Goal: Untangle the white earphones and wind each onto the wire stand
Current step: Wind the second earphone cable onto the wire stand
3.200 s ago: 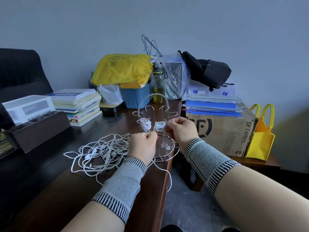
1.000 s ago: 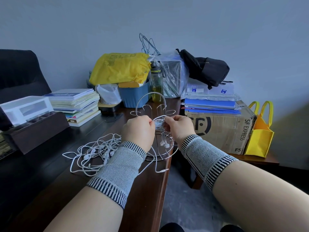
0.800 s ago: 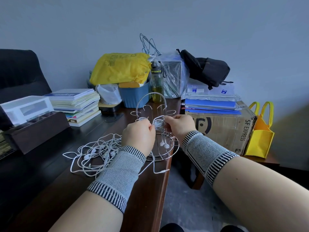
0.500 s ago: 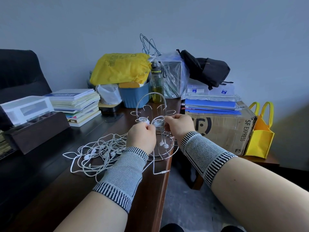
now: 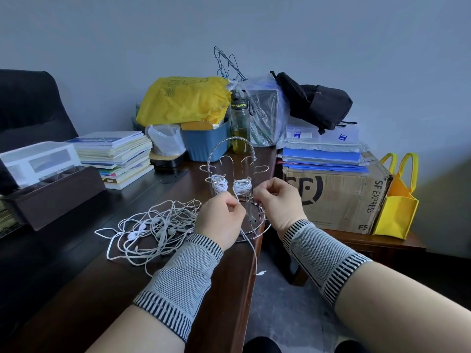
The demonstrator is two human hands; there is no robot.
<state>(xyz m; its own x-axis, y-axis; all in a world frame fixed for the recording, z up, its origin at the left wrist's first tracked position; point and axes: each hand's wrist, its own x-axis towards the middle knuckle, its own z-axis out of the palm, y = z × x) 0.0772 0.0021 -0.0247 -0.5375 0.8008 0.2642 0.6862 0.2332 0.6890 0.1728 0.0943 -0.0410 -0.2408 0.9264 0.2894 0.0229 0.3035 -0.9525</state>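
Standing at the worktop (image 5: pixel 178 289) edge, the wire stand (image 5: pixel 230 184) carries two wound coils, while the left hand (image 5: pixel 220 220) pinches the trailing cord, apparently for tension, the right hand (image 5: pixel 279 200) seemingly steadies an upright, and tangled white earphones (image 5: pixel 153 225) wait alongside.

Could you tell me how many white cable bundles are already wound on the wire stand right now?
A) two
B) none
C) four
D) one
A: two wound bundles, a left bundle and a right bundle, sit side by side on the wire stand.
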